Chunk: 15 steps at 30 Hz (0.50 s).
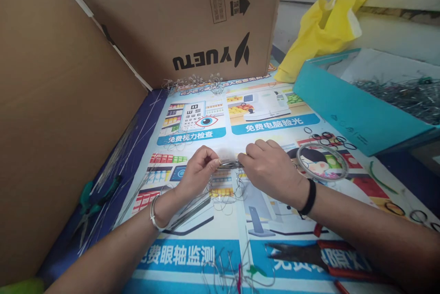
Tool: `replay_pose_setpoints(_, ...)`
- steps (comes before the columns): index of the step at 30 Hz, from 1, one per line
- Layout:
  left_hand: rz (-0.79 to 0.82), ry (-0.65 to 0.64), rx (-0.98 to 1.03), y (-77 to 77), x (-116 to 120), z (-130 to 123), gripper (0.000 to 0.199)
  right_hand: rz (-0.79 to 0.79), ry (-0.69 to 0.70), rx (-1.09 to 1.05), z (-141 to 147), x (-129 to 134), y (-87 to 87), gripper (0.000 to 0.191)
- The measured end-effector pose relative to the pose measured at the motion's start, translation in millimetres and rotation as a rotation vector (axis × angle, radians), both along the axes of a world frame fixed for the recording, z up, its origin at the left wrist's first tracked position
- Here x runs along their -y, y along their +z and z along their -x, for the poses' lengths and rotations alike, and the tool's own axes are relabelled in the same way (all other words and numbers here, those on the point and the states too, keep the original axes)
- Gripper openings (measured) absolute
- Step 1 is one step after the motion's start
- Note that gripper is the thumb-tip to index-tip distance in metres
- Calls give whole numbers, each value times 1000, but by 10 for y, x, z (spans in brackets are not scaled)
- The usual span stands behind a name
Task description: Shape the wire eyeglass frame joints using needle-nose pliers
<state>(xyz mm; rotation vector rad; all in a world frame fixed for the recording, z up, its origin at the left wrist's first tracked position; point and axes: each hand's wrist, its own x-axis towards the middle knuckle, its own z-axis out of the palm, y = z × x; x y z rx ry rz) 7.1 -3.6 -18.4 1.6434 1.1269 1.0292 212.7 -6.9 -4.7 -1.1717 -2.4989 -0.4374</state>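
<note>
Both hands are closed: my left hand point(201, 170) pinches one end of a thin wire bundle point(228, 164) between thumb and forefinger, and my right hand point(270, 165) is fisted at its other end. The bundle lies between them, level with the fingertips, above the printed sheet point(220, 234). Loose wire loops point(237, 188) hang just below. The coil point(322, 161) sits beyond my right wrist.

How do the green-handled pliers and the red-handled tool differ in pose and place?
Pose: the green-handled pliers point their tips toward the wearer; the red-handled tool points left.
Place: the green-handled pliers lie on the dark blue surface, the red-handled tool on the printed sheet.
Shared: both lie unheld.
</note>
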Motion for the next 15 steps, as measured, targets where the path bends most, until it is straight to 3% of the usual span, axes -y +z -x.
replay_pose_setpoints(15,48,10,31,-19,-3,-11,18,115,-47,-11,30,5,-37,9)
